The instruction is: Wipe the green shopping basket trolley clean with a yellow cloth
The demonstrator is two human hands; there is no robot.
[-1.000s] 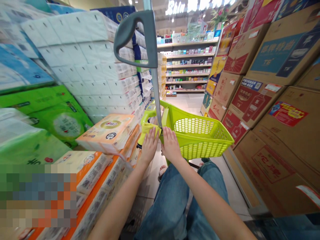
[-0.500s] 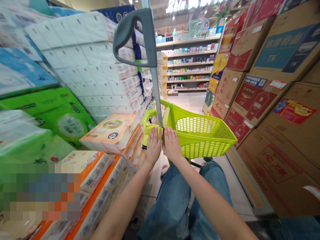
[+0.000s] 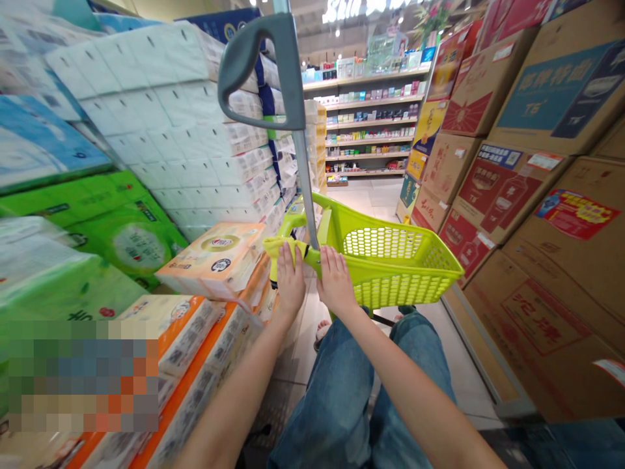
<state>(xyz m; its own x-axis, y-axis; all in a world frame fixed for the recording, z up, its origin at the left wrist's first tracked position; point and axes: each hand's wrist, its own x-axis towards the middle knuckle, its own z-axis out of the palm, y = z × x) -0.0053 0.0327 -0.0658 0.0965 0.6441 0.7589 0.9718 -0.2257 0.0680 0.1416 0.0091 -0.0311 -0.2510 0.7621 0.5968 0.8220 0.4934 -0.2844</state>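
Pressing left hand (image 3: 289, 281): open, fingers flat on yellow cloth (image 3: 278, 249)
Resting right hand (image 3: 334, 281): open, palm on lime-green plastic mesh basket (image 3: 410, 286) rim
Between the hands: grey metal pole (image 3: 307, 195)

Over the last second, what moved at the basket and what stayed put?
The left hand slid the yellow cloth leftward along the near edge of the green basket, away from the grey pole, keeping it pressed flat. The right hand stayed resting on the rim beside the pole, and the basket itself did not shift.
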